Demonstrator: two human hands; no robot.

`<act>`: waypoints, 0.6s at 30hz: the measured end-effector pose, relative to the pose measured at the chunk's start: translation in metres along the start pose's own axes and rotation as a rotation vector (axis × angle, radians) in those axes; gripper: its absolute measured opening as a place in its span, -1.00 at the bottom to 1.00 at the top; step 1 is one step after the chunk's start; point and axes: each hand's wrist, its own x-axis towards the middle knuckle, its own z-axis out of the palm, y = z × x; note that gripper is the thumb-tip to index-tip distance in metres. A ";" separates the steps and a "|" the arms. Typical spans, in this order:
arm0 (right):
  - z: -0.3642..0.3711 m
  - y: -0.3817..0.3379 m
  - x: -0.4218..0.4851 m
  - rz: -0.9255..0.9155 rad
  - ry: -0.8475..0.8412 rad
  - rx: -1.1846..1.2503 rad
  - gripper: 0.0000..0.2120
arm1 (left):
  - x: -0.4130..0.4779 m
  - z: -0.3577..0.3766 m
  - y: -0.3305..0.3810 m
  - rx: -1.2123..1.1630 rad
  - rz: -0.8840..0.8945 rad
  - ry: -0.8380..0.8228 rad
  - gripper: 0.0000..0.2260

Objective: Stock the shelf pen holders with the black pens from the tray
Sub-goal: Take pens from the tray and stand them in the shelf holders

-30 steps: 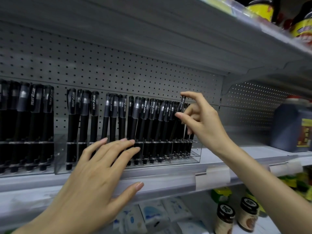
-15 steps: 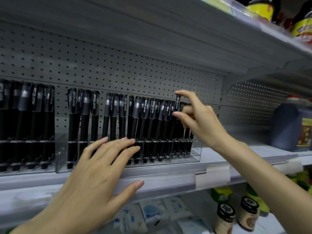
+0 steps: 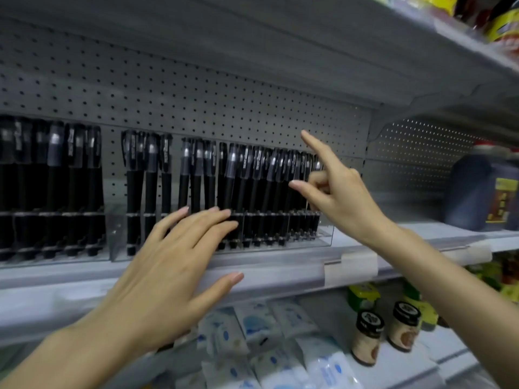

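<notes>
**Risking toppled pens at a crowded holder**

Bracing the left hand [image 3: 168, 276], its fingers [image 3: 196, 228] straight, spread and gripping nothing, against the clear pen holder [image 3: 325, 237] on the shelf [image 3: 280, 268]. Hovering the right hand [image 3: 342, 197] beside the rightmost black pens [image 3: 252, 178] standing in that holder, its fingers loose and parted, holding nothing. Possibly snagging those tightly packed, leaning pens on drawing back, tipping some over the front; possibly shoving the holder rearward by bracing too hard. Seeing no tray here.

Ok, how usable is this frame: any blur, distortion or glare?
Head view: motion blur smears the print on the pens and the yellow bottles top right; the wide lens bows the shelf edge; light is soft, no harsh glare; left hand and right hand are readable.
</notes>
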 end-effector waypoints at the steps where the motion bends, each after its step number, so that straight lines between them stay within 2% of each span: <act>1: -0.002 -0.008 -0.003 -0.005 -0.002 0.007 -0.32 | -0.002 -0.003 0.000 -0.001 0.014 -0.005 -0.45; 4: -0.001 -0.036 -0.016 -0.045 -0.047 0.084 -0.36 | -0.015 -0.013 0.002 -0.007 0.037 0.007 -0.45; 7: 0.011 -0.070 -0.039 -0.064 -0.222 0.156 -0.36 | -0.044 -0.027 0.007 -0.053 0.020 0.006 -0.46; 12: 0.051 -0.116 -0.099 -0.051 -0.703 0.162 -0.34 | -0.140 -0.041 0.021 -0.142 -0.083 -0.171 -0.47; 15: 0.087 -0.127 -0.158 -0.082 -1.025 0.057 -0.47 | -0.217 -0.042 0.032 -0.212 -0.208 -0.313 -0.48; 18: 0.117 -0.137 -0.226 0.062 -1.332 0.107 -0.61 | -0.277 -0.040 0.044 -0.296 -0.358 -0.396 -0.52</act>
